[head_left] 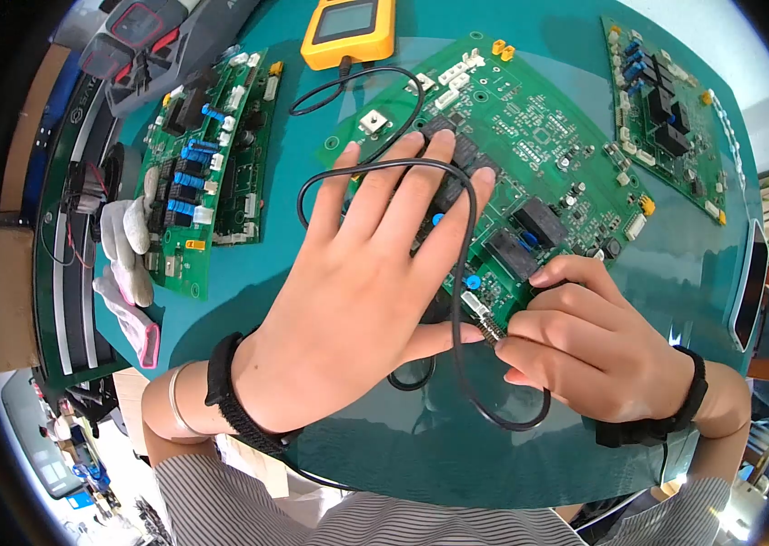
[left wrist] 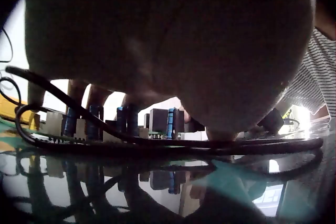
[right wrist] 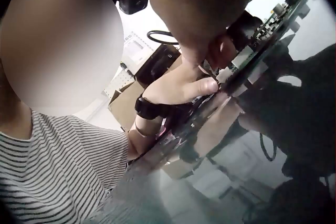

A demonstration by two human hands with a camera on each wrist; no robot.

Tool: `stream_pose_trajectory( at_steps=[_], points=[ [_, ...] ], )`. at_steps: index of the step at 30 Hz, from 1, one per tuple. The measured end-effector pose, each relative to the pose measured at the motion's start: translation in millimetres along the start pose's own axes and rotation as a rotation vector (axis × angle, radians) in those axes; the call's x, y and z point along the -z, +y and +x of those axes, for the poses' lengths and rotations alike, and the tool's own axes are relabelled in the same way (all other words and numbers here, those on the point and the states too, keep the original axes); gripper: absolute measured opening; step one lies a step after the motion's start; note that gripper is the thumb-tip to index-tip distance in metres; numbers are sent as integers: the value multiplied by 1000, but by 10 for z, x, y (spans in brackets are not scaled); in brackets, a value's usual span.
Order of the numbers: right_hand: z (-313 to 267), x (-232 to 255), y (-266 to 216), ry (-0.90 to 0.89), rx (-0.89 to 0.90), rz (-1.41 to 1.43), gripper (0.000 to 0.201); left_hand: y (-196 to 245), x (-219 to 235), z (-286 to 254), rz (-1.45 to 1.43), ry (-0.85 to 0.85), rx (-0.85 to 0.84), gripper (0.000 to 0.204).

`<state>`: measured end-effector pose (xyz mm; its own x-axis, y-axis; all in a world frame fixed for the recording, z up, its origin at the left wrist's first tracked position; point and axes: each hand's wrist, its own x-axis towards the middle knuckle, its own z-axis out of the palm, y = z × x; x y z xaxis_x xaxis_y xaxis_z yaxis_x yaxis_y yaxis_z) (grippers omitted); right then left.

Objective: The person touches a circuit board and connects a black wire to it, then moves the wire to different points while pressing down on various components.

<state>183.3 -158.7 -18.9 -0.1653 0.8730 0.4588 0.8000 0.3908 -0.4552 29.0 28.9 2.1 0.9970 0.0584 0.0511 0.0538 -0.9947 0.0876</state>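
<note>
A large green circuit board [head_left: 576, 118] lies on the table in the head view. My left hand [head_left: 362, 264] is spread flat across its left part, fingertips on a row of black relays [head_left: 466, 150]. The left thumb reaches a pin connector [head_left: 491, 329] at the near edge. Beside that connector my right hand [head_left: 589, 341] pinches with curled fingers. A black cable [head_left: 510, 425] from the yellow handheld tester [head_left: 348, 32] loops over my left fingers and runs under the right hand. The cable's end is hidden in the right fingers; I cannot tell its plug's shape.
Another board pair [head_left: 189, 182] with blue parts stands at left, beside white gloves [head_left: 128, 250]. At the far right lies a third board [head_left: 667, 109], with a phone-like slab [head_left: 748, 287] at the table edge. A grey tool case [head_left: 161, 45] sits back left.
</note>
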Motion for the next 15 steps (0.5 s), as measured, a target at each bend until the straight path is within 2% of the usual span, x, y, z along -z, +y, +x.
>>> stream_pose_trajectory(
  at_steps=[15],
  points=[
    [51, 70, 33, -111, -6, 18, 17, -6, -47, -22, 26, 34, -1, 101]
  ],
)
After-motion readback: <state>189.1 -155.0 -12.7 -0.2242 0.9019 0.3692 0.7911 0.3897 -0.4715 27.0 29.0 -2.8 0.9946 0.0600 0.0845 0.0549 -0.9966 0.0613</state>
